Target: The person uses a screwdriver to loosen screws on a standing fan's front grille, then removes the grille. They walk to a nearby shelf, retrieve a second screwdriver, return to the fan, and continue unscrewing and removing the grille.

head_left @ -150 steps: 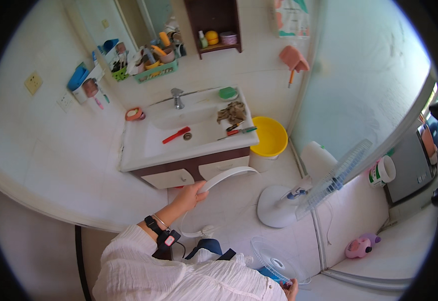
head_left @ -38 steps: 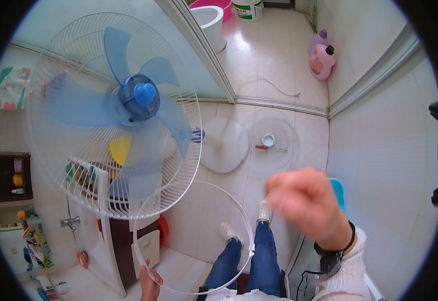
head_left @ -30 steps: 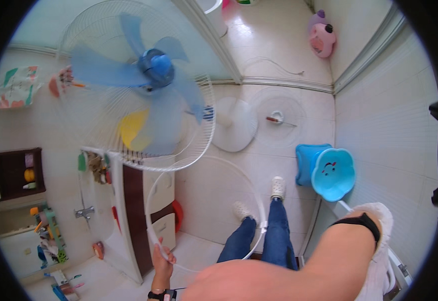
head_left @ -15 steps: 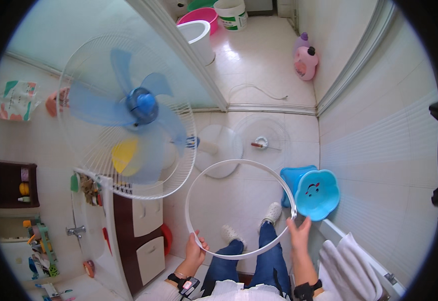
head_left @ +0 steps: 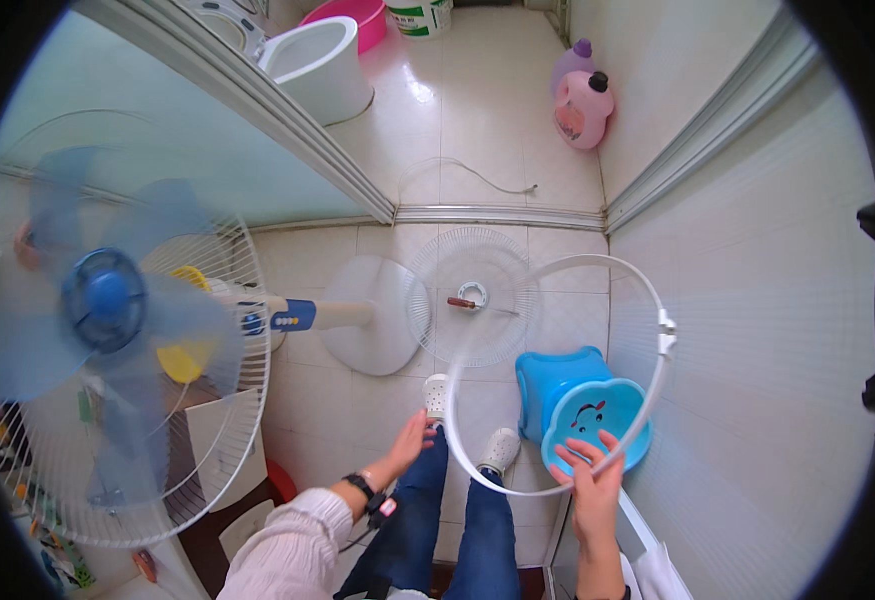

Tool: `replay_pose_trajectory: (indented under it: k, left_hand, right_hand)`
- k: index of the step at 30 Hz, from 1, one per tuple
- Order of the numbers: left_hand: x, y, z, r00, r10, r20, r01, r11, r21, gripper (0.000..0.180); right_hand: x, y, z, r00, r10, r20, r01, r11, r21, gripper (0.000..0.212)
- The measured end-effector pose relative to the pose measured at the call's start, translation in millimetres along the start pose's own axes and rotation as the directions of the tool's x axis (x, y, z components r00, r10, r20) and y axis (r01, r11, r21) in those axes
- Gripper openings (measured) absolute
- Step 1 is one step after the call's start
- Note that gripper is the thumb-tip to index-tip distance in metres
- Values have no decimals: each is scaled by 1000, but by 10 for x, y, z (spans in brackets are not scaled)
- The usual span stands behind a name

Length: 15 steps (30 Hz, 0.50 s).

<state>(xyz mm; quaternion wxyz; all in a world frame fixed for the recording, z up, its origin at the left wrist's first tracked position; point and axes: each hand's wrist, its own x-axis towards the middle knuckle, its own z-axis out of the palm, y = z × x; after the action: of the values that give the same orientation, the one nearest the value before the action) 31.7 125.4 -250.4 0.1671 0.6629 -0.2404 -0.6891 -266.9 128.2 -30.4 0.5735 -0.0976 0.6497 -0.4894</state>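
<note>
My right hand [head_left: 594, 500] grips a white hoop [head_left: 460, 440], likely a fan-guard rim, at its lower right side. The hoop hangs tilted above the floor, with a clip [head_left: 666, 335] on its far right part. My left hand [head_left: 412, 440] is empty, fingers stretched, just left of the hoop and apart from it. A standing fan [head_left: 107, 298] with blue blades and its rear wire guard fills the left side. A round clear-white fan grille [head_left: 427, 262] lies flat on the floor beside the fan base [head_left: 367, 335]. A brown-handled screwdriver [head_left: 461, 303] rests on that grille, by a white ring [head_left: 472, 292].
A blue stool-like object [head_left: 547, 375] and a blue flower-shaped basin [head_left: 622, 430] are at the right, partly behind the hoop. Beyond the door track [head_left: 502, 215] are a cord [head_left: 497, 185], pink bottle [head_left: 584, 110], toilet [head_left: 322, 70] and pink tub [head_left: 367, 20].
My left hand has let go of the hoop. My right hand holds it farther right, now tilted over the blue basin. The view has shifted, putting the fan farther left.
</note>
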Motion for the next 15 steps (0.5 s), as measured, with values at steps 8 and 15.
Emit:
replay_pose_trajectory:
  k: [8, 15]
  left_hand:
    - [2699, -8, 100, 874, 458, 164, -285, 209, 935, 43]
    - [3883, 119, 383, 681, 623, 386, -276, -270, 922, 43]
  right_hand:
    - [497, 509, -82, 965, -83, -251, 68, 995, -68, 42]
    - [750, 929, -281, 975, 34, -218, -52, 996, -75, 53]
